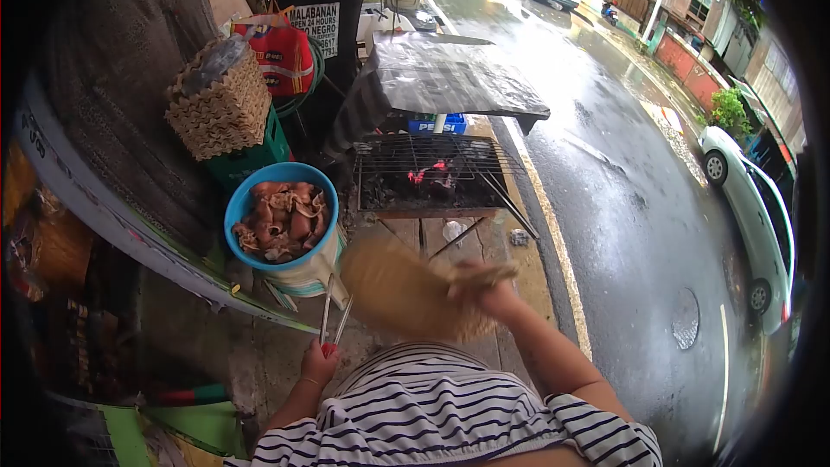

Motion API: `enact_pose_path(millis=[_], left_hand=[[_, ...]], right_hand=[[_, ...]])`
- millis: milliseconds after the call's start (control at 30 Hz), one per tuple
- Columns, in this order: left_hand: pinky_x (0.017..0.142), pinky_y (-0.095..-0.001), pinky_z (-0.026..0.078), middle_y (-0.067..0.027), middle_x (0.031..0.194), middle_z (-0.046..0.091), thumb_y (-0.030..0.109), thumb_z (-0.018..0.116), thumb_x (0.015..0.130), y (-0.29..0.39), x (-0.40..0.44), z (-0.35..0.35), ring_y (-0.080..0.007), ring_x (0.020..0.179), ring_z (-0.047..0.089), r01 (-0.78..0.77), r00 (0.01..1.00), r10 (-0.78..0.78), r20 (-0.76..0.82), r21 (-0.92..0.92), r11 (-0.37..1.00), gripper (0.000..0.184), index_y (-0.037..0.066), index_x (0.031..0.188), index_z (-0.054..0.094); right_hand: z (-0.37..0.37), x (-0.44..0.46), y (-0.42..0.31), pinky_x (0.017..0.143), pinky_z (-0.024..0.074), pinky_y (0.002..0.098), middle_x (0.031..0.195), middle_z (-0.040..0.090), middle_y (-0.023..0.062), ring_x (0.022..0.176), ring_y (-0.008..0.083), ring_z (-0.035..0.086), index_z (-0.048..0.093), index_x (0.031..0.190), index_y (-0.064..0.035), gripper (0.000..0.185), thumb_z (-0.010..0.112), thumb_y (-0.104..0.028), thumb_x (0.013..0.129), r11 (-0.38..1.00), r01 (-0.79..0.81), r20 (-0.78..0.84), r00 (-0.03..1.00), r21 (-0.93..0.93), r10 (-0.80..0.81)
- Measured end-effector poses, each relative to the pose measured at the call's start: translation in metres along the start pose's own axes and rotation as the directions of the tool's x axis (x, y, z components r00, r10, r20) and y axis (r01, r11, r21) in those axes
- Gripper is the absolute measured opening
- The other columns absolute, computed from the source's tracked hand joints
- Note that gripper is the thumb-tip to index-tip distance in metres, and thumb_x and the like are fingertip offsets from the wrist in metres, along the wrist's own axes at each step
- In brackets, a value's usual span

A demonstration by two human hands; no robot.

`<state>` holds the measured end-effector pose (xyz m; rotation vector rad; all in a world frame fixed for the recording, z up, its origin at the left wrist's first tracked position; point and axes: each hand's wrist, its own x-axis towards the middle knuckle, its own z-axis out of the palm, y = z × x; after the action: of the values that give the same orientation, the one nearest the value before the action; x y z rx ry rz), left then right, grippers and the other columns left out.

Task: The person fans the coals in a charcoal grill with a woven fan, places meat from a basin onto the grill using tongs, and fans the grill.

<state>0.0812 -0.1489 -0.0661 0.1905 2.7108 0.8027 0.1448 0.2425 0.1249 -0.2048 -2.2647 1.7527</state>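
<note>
My right hand (pixel 486 296) is closed round the handle of a brown hand fan (pixel 391 291), its broad blade smeared by motion. Metal tongs (pixel 326 316) point forward from my left hand (pixel 320 365), which grips them near their red end. Ahead stands a charcoal grill (pixel 424 209) with a wire grate (pixel 389 156) over dark coals; a few embers (pixel 418 176) glow red. No meat lies on the grate. To the left, a blue basin (pixel 235 229) holds many pieces of raw-looking, reddish-brown meat (pixel 285 220).
Egg trays (pixel 216 108) are stacked on a green crate (pixel 275 140) behind the basin. A dark cover (pixel 441 73) hangs over the grill's far side, near a blue Pepsi crate (pixel 450 124). A wet road (pixel 622 207) with parked cars (pixel 735 199) runs along the right.
</note>
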Motion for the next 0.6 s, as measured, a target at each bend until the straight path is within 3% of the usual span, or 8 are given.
enact_pose_path(millis=[67,167,200,300,367,433,533,600], left_hand=[[0.079,-0.0484,0.051,-0.0255,0.097,0.064,0.034,0.072,0.077,-0.008,0.003,-0.006,-0.0433,0.091,0.063,0.016,0.999,-0.017,0.051,0.023,1.000,0.055,0.000,0.114,0.049],[0.080,-0.0481,0.051,-0.0261,0.098,0.064,0.034,0.072,0.077,-0.013,0.013,-0.008,-0.0435,0.091,0.063,-0.026,0.998,0.025,0.058,0.024,0.999,0.056,-0.001,0.114,0.049],[0.080,-0.0479,0.051,-0.0264,0.098,0.064,0.035,0.072,0.077,-0.016,0.015,-0.010,-0.0434,0.092,0.063,-0.051,0.997,0.049,0.057,0.027,0.998,0.056,-0.001,0.114,0.049],[0.082,-0.0477,0.050,-0.0271,0.102,0.063,0.036,0.072,0.076,-0.011,0.025,-0.019,-0.0427,0.095,0.062,-0.030,0.987,0.029,0.160,0.000,1.000,0.058,-0.001,0.115,0.049],[0.083,-0.0477,0.050,-0.0270,0.103,0.063,0.036,0.073,0.077,-0.006,0.031,-0.025,-0.0428,0.096,0.061,-0.070,0.978,0.066,0.196,0.016,0.997,0.059,-0.001,0.116,0.049],[0.083,-0.0476,0.050,-0.0265,0.103,0.063,0.036,0.073,0.077,-0.003,0.037,-0.027,-0.0429,0.096,0.061,-0.109,0.972,0.104,0.209,0.010,0.994,0.060,-0.001,0.117,0.049],[0.082,-0.0472,0.050,-0.0255,0.103,0.063,0.037,0.073,0.076,-0.007,0.043,-0.029,-0.0429,0.095,0.062,-0.142,0.963,0.135,0.234,0.012,0.990,0.061,0.000,0.118,0.049],[0.082,-0.0467,0.051,-0.0249,0.102,0.064,0.037,0.073,0.076,-0.007,0.050,-0.031,-0.0426,0.094,0.062,-0.151,0.952,0.134,0.277,0.042,0.988,0.062,0.001,0.120,0.048]], right_hand=[[-0.002,0.022,0.013,0.069,0.0528,0.0291,0.089,0.064,0.0054,0.083,0.0144,0.062,0.058,0.104,-0.0026,0.027,0.070,-0.004,0.080,0.994,-0.003,-0.297,0.954,-0.110,-0.030],[0.014,0.011,-0.024,0.070,0.0544,0.0298,0.091,0.066,0.0068,0.085,0.0156,0.064,0.058,0.104,-0.0018,0.027,0.070,-0.002,0.080,0.935,-0.274,-0.034,0.961,-0.226,0.274],[0.017,0.003,-0.025,0.072,0.0546,0.0294,0.096,0.067,0.0090,0.089,0.0171,0.064,0.058,0.105,-0.0016,0.028,0.070,-0.001,0.079,0.981,-0.152,0.236,0.956,-0.118,0.176],[0.020,0.000,-0.004,0.071,0.0543,0.0292,0.097,0.067,0.0094,0.091,0.0164,0.064,0.059,0.104,-0.0015,0.027,0.069,-0.001,0.079,0.994,-0.044,0.165,0.984,-0.098,0.060],[0.018,0.017,0.008,0.072,0.0515,0.0269,0.093,0.066,0.0060,0.086,0.0145,0.063,0.060,0.108,-0.0021,0.032,0.074,-0.009,0.080,0.995,-0.091,-0.190,0.978,-0.030,0.084],[0.018,0.011,0.014,0.072,0.0502,0.0263,0.090,0.065,0.0050,0.084,0.0145,0.062,0.061,0.106,-0.0020,0.030,0.075,-0.012,0.081,0.944,-0.316,-0.178,0.938,-0.094,0.297],[0.028,-0.008,-0.024,0.070,0.0492,0.0268,0.093,0.063,0.0064,0.085,0.0124,0.059,0.060,0.106,-0.0027,0.023,0.069,-0.007,0.084,0.979,0.077,0.318,0.948,-0.186,-0.014],[0.032,-0.005,-0.019,0.071,0.0491,0.0265,0.092,0.062,0.0058,0.085,0.0125,0.058,0.059,0.106,-0.0030,0.025,0.070,-0.007,0.084,0.985,-0.155,0.038,0.987,-0.078,0.158]])
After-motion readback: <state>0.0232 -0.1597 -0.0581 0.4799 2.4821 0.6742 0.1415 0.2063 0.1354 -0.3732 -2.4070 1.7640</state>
